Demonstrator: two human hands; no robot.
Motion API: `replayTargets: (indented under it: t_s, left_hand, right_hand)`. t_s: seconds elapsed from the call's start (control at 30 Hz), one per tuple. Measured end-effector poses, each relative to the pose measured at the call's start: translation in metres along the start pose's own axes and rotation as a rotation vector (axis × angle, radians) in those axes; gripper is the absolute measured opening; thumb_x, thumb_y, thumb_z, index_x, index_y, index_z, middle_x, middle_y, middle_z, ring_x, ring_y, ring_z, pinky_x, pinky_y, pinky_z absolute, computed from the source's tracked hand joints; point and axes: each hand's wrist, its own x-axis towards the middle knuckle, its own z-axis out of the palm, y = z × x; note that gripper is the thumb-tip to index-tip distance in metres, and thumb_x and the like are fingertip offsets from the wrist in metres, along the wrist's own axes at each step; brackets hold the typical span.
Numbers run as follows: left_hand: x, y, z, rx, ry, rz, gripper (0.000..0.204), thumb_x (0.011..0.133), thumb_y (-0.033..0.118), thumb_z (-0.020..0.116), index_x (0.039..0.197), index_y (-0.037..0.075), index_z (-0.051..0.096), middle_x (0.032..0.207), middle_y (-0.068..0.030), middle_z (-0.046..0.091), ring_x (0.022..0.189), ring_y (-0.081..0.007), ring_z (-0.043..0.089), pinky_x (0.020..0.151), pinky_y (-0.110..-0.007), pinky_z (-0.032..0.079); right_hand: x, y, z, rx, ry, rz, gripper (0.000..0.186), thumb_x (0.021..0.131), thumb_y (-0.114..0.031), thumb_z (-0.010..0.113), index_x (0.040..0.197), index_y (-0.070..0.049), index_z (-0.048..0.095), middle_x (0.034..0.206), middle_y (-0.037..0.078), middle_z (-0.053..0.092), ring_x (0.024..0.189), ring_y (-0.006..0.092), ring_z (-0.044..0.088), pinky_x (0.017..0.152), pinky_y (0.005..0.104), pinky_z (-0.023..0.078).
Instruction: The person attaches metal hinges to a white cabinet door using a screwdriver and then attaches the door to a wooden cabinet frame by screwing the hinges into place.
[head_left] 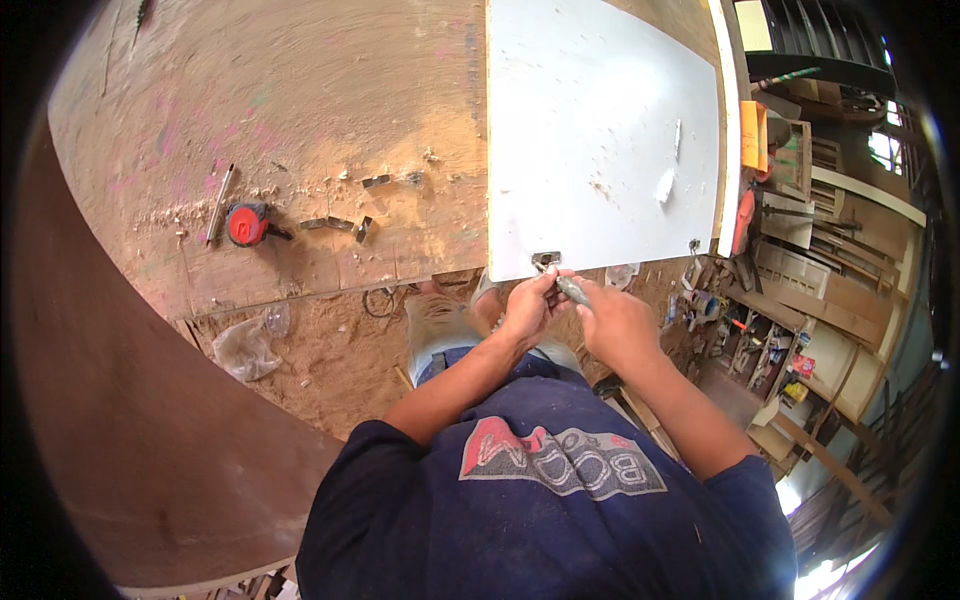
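Observation:
A white panel (600, 130) lies on the wooden workbench, its near edge toward me. Close to that edge sits a small dark metal fitting (546, 259), which looks like a hinge. My right hand (622, 328) grips the greyish handle of a screwdriver (573, 290), which slants toward the fitting. The fingers of my left hand (530, 312) are pinched together by the screwdriver's tip, right at the panel's edge. What they pinch is too small to make out. Another dark fitting (694, 246) shows at the panel's near right corner.
On the brown bench (320, 100) to the left lie a red tape measure (246, 226), a pen (220, 205) and loose metal hinges (340, 226) among wood shavings. A curved brown board (150, 400) stands at far left. Timber and tools crowd the right, near an orange object (752, 135).

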Motion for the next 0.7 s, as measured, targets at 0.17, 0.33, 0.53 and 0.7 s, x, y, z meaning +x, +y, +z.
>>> replayTargets:
  t_s: [0.17, 0.33, 0.53, 0.7]
  left_hand:
    - [-0.006, 0.009, 0.0, 0.019, 0.025, -0.098, 0.044, 0.113, 0.039, 0.045, 0.129, 0.001, 0.062, 0.122, -0.0097, 0.071, 0.107, -0.0165, 0.067, 0.093, -0.031, 0.053]
    - [-0.007, 0.014, 0.007, 0.073, 0.081, -0.112, 0.044, 0.113, 0.04, 0.046, 0.126, 0.002, 0.064, 0.122, -0.0102, 0.072, 0.108, -0.0165, 0.067, 0.093, -0.032, 0.052]
    - [-0.005, 0.018, 0.002, 0.169, 0.136, -0.153, 0.042, 0.113, 0.038, 0.045, 0.124, 0.002, 0.065, 0.117, -0.0124, 0.073, 0.105, -0.0208, 0.068, 0.093, -0.035, 0.052]
    - [-0.007, 0.028, -0.003, 0.18, 0.065, -0.211, 0.042, 0.112, 0.036, 0.047, 0.127, -0.001, 0.062, 0.119, -0.0137, 0.072, 0.105, -0.0225, 0.068, 0.097, -0.04, 0.054]
  right_hand:
    - [0.009, 0.009, 0.027, -0.241, -0.019, -0.077, 0.039, 0.101, -0.033, 0.063, 0.124, -0.001, 0.067, 0.075, 0.011, 0.065, 0.061, 0.0253, 0.063, 0.061, 0.0416, 0.051]
    - [0.005, 0.02, 0.026, 1.369, -0.337, 0.919, 0.037, 0.106, -0.035, 0.057, 0.121, -0.002, 0.065, 0.079, 0.006, 0.061, 0.051, 0.0114, 0.05, 0.049, 0.0274, 0.042]
    - [-0.014, -0.014, 0.025, 0.219, -0.034, 0.157, 0.039, 0.107, -0.034, 0.056, 0.126, 0.0, 0.063, 0.083, 0.008, 0.063, 0.051, 0.0107, 0.05, 0.045, 0.0261, 0.039]
    - [-0.014, -0.019, 0.047, 0.725, -0.129, 0.446, 0.042, 0.109, -0.032, 0.053, 0.134, 0.001, 0.059, 0.083, 0.008, 0.063, 0.052, 0.0102, 0.052, 0.041, 0.0267, 0.038]
